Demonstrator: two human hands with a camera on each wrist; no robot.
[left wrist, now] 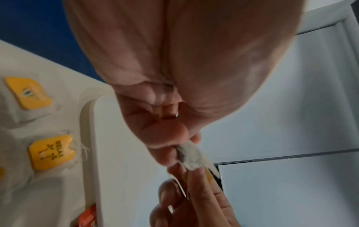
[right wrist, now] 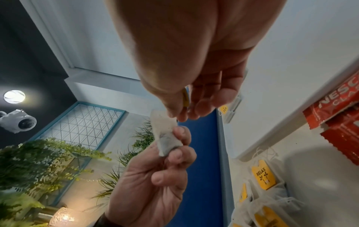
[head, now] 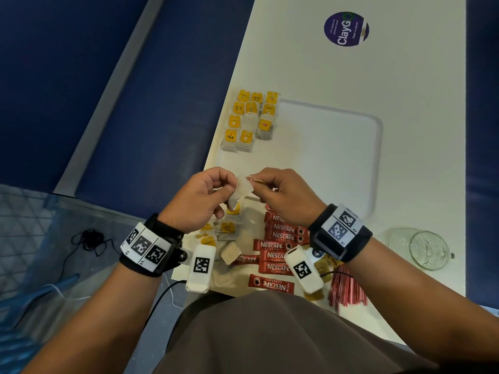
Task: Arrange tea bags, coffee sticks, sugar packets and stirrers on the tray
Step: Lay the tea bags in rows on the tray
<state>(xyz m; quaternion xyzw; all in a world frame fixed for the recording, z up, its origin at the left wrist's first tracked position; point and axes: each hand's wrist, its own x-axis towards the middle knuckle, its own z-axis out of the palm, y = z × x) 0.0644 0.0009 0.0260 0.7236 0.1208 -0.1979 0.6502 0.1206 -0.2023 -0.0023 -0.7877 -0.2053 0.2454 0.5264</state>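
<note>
A tea bag [head: 241, 190] hangs in mid-air at the centre of the head view, above the desk [head: 378, 76]. The left hand [head: 199, 198] pinches its pouch. The right hand [head: 283, 195] pinches its string and yellow tag. Pulling them apart could tear the thin paper or snap the string. The tray [head: 375, 157] lies beyond.

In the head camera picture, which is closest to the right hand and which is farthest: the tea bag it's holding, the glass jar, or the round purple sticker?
From the right hand:
1. Tea bag, pinched at its fingertips, shared with the left hand.
2. Glass jar, lying on the table past the right wrist.
3. Purple sticker, far up at the table's far end.
</note>
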